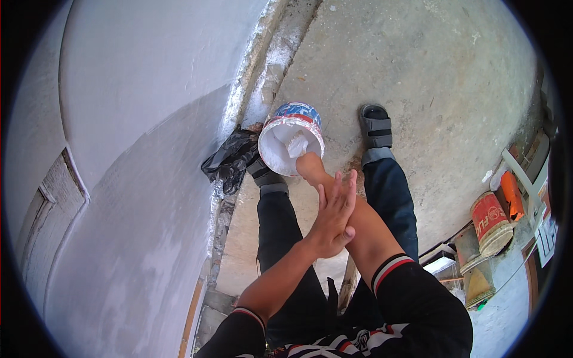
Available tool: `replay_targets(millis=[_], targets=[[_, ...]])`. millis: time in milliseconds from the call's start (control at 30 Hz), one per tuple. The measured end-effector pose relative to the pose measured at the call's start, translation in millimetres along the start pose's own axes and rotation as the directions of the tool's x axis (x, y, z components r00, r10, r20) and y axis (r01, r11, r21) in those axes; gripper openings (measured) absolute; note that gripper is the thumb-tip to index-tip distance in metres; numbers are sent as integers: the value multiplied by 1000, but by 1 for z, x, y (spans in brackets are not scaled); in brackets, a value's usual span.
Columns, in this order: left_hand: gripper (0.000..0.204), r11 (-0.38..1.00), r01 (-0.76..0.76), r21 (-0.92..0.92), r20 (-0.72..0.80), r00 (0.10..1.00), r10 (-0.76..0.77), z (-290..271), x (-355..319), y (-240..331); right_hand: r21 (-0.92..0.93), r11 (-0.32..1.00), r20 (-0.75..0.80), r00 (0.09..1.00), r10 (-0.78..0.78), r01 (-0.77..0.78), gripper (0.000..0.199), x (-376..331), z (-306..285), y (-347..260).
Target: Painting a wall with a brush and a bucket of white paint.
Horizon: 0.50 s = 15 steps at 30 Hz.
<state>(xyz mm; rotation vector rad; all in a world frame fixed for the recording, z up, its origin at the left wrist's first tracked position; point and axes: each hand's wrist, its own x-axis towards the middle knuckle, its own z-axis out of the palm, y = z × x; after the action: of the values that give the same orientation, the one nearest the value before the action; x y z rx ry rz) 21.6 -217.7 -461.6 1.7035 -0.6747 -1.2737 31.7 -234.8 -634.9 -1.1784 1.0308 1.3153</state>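
Observation:
My right hand reaches down over a small bucket with a red, white and blue outside and white plaster inside. Its fingers are closed, and a white, plaster-coated piece sticks out of them into the bucket; what the piece is I cannot tell. My left hand lies flat on my right forearm with its fingers straight and apart, holding nothing. The bucket stands on the concrete floor between my feet in grey sandals, close to the wall.
A freshly plastered white wall fills the left side. A crumpled black plastic bag lies at its foot beside the bucket. At the right edge stand a red bucket, an orange object and other containers. A wooden piece shows below my legs.

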Motion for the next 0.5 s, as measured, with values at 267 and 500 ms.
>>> replay_targets(millis=[267, 500], targets=[[75, 978, 23, 206, 90, 995, -43, -7, 45, -23, -253, 964, -85, 991, -102, 78, 38, 3, -33, 8], [69, 955, -93, 281, 208, 978, 34, -15, 52, -9, -291, 937, -359, 886, -296, 195, 36, -2, -9, 14]])
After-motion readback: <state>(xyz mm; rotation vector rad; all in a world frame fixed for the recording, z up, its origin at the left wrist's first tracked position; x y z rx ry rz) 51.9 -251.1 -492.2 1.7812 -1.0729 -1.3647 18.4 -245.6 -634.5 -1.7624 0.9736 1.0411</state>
